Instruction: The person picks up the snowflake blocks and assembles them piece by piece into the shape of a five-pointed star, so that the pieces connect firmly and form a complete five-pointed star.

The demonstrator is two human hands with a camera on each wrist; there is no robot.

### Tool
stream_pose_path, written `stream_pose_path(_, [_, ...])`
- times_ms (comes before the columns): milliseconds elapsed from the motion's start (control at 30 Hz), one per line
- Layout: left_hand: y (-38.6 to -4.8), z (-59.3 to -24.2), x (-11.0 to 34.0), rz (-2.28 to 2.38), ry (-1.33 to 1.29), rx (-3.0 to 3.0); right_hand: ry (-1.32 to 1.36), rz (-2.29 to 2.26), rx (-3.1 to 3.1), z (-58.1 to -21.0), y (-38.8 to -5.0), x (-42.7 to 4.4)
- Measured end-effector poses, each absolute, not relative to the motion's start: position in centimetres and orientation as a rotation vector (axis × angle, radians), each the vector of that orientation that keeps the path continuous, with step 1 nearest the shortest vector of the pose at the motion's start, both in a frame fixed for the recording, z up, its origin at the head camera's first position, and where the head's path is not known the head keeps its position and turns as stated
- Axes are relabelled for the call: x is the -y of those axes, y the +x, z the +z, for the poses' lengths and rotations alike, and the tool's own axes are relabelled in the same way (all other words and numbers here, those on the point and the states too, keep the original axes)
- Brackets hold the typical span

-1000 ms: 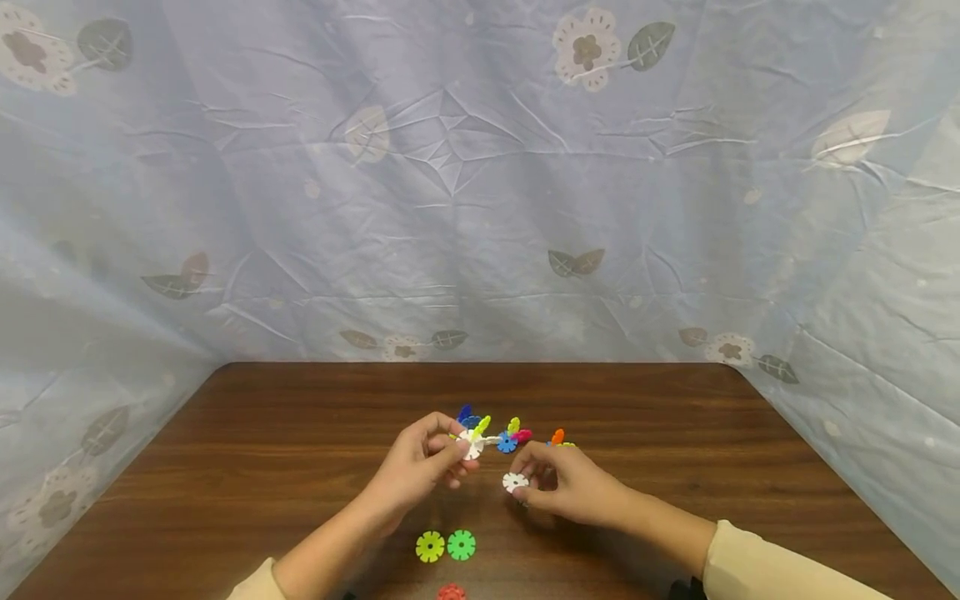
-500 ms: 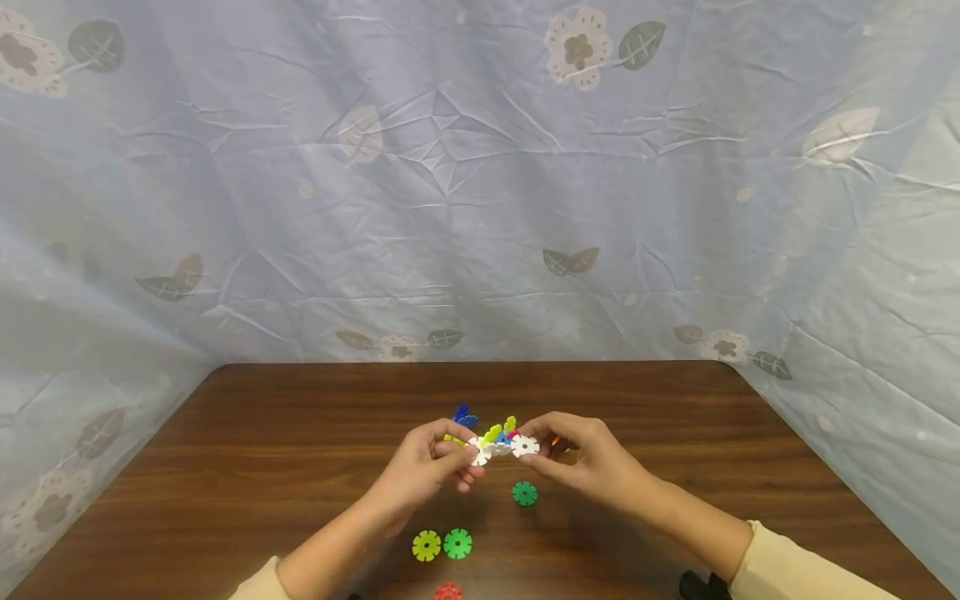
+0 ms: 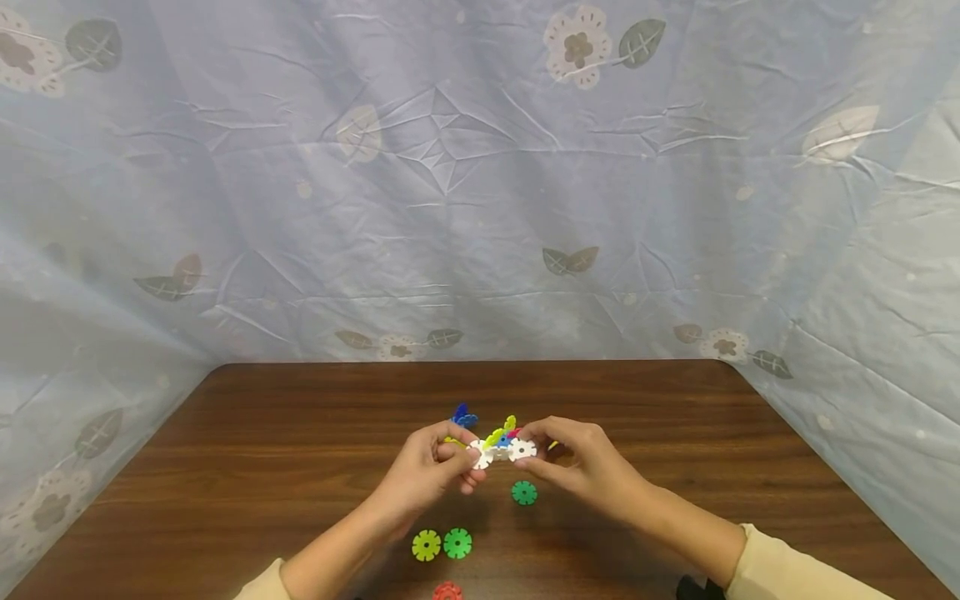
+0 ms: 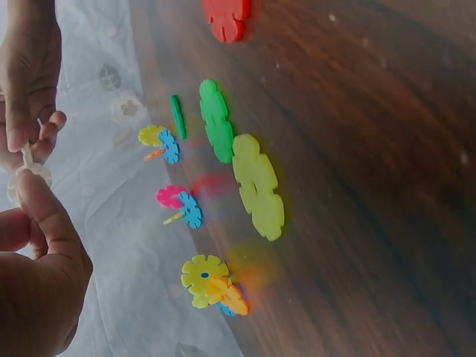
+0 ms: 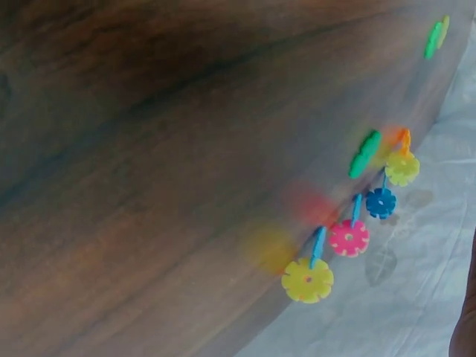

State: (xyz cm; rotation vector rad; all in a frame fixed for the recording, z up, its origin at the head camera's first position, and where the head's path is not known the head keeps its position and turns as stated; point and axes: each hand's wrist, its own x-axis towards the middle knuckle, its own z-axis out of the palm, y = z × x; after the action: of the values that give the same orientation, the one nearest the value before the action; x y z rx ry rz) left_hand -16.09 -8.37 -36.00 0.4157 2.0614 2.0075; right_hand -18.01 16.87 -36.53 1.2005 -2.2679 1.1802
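In the head view my left hand pinches a white slotted plastic disc above the table, with a yellow-green disc apparently fitted to it. Close by on the right, my right hand pinches another white slotted disc between thumb and fingertips. A pale piece lies between the two white discs; whether they are joined I cannot tell. In the left wrist view both hands meet at the left side around a white disc, partly covered by fingers. Only a sliver of hand shows in the right wrist view.
Loose on the table lie a dark green disc, a yellow-green disc, a bright green disc and a red disc. Behind the hands stand small joined-disc clusters, including a blue one. A patterned cloth surrounds the table.
My right hand has raised its white disc from low over the table to beside the left hand's piece, uncovering the dark green disc. Over the last half second both hands barely move.
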Motion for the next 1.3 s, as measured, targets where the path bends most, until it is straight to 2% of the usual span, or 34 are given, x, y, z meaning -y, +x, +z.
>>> stream_pose_path(333, [-15.8,-35.8,8.0,2.098,0.378,-1.942,1.183,1.219,2.198,-37.2,-17.7,-16.7])
stream_pose_path(600, [-16.1,-35.5,7.9,2.099,0.374,-2.023,1.179,1.173,2.159,-36.3,-18.2,-16.4])
stream_pose_path(900, [-15.2,-36.1,7.1,1.68,0.784,-2.823,1.194,1.086,2.141,-35.7,-18.6,-16.3])
stream_pose_path(1000, [-14.7,-36.1,6.7,1.742,0.722,-2.731,1.168,1.012,2.152,-35.6,-18.3,-16.0])
stream_pose_path(1200, [-14.3,-35.6,5.8,2.185,0.447,-1.987,1.173,0.861,2.102,-35.7,-18.0,-15.3])
stream_pose_path(1300, [-14.3,-35.2,5.4,2.277,0.358,-1.826,1.2,0.81,2.044,-35.7,-18.1,-14.9])
